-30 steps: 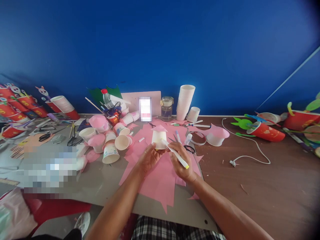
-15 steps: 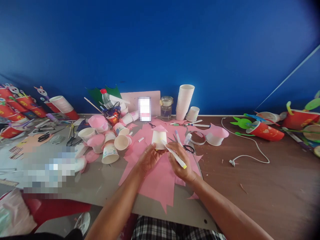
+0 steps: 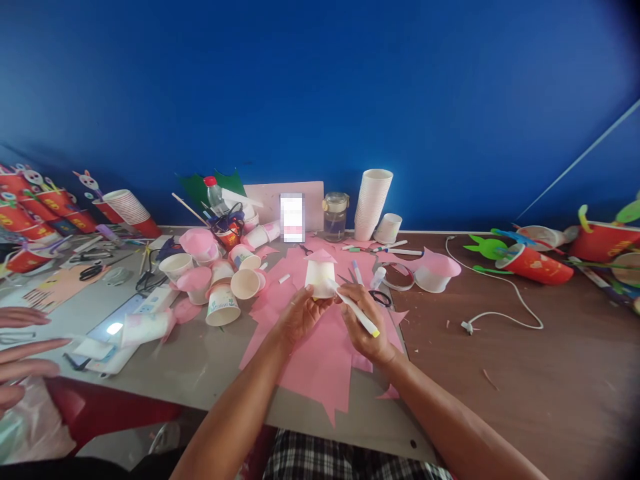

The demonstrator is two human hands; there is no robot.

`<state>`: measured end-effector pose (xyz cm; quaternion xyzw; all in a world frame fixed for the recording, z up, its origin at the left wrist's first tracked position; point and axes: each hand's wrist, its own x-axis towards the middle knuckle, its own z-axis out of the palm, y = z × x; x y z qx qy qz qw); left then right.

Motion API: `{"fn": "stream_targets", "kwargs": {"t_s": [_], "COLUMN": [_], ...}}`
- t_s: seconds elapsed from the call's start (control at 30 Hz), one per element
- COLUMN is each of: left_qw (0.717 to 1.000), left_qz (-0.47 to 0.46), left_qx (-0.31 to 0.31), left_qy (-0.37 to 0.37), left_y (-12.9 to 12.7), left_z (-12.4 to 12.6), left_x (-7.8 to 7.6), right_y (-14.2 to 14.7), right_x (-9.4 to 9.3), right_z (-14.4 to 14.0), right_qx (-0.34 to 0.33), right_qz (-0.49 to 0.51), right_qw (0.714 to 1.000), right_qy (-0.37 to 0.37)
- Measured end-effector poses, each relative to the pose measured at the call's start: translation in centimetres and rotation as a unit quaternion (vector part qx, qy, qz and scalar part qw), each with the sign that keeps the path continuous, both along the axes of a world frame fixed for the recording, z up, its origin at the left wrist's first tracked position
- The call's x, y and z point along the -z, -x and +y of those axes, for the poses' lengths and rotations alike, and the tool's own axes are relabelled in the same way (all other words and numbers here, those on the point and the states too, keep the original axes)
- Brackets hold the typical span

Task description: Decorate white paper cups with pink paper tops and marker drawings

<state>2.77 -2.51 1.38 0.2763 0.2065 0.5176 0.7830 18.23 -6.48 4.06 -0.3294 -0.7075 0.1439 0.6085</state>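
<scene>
My left hand (image 3: 303, 311) is closed around the lower part of a white paper cup (image 3: 320, 273), which has a pink paper piece (image 3: 321, 255) at its top. Faint yellow marks show on the cup's side. In my right hand (image 3: 364, 320) is a white marker (image 3: 361, 313) with a yellow end, its tip against or very near the cup. Under both hands lie pink paper sheets (image 3: 315, 373). Scissors (image 3: 381, 297) and a glue stick (image 3: 378, 277) are just right of the cup.
Several paper cups (image 3: 223, 305) with pink tops crowd the left. Behind stand a phone (image 3: 293, 218), a lidded jar (image 3: 335, 217) and a cup stack (image 3: 373, 205). A white cable (image 3: 510, 287) and red cups (image 3: 535, 265) lie right. Another person's hand (image 3: 30, 360) is at far left.
Another person's hands now show at the left edge. The view has shifted slightly. My hands keep nearly the same hold on the cup and marker.
</scene>
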Motion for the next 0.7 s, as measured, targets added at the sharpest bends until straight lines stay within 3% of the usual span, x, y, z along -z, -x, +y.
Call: {"fn": "stream_targets", "kwargs": {"t_s": [0.7], "left_qw": [1.000], "left_qz": [0.004], "left_qx": [-0.006], "left_qy": [0.024], "left_y": [-0.11], "left_z": [-0.20], "left_x": [-0.49], "right_y": [0.00], "right_x": [-0.06], "right_z": [0.07], "right_qx": [0.012], "right_qz": [0.014], "right_qw": [1.000], "right_qy": [0.011]}}
